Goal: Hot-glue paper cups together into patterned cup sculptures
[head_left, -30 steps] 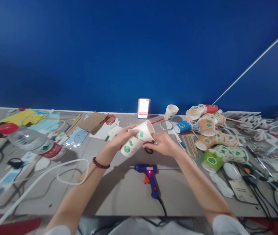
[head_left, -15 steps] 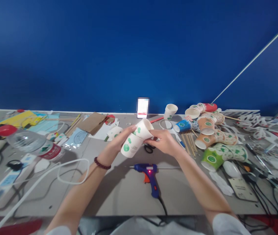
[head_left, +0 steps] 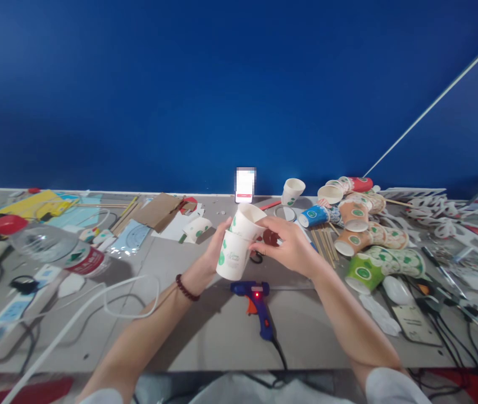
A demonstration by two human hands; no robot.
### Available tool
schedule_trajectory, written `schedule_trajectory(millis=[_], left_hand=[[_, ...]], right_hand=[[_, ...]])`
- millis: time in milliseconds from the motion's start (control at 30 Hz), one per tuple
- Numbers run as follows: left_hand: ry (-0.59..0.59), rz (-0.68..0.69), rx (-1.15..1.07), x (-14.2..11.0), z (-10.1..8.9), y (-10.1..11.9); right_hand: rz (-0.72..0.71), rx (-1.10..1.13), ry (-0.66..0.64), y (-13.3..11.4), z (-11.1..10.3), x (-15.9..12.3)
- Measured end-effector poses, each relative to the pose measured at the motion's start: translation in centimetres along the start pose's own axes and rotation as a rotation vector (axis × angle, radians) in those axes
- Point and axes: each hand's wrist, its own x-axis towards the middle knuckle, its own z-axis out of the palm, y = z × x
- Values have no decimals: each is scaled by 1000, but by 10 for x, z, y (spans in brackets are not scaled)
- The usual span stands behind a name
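We locate two white paper cups [head_left: 233,257] at the centre of the frame, tilted, one apparently seated in the other. The left hand [head_left: 212,253] grasps their left side; the right hand [head_left: 292,244] grips their right, fingers at the upper rim, thumb lower. We judge the step in hand to be aligning the pair; the next move calls for light pressure, clear of the glue gun [head_left: 261,304] at lower centre

Left hand [head_left: 213,255]: fingers mostly hidden behind the 2 paper cups [head_left: 242,223]; small print on the lower cup [head_left: 233,259] illegible. Phone [head_left: 244,185]: screen blurred. Scissors [head_left: 258,258]: partly covered. Both sleeves [head_left: 394,386]: cut off by bottom edge
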Motion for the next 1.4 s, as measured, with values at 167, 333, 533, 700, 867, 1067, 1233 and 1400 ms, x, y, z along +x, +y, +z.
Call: schedule_trajectory(millis=[167,333,533,700,867,1067,1233,1400], left_hand=[[-28,19,44,-2,4,2],[-47,34,195,-6,4,8],[-18,169,401,-6,-6,20],[-1,250,491,-6,-6,28],[32,249,533,-8,-4,32],[26,267,580,-10,-5,35],[37,301,629,-12,-6,37],[81,292,715,-12,-11,40]], right_hand=[[28,-11,12,-4,-1,-2],[122,-21,-81,-2,-4,-4],[134,17,-134,7,0,0],[-15,-28,-93,20,5,4],[-107,-70,-57,29,9,4],[-110,-89,-10,30,14,3],[-104,-76,-22,31,16,3],[-99,-91,-81,36,14,4]])
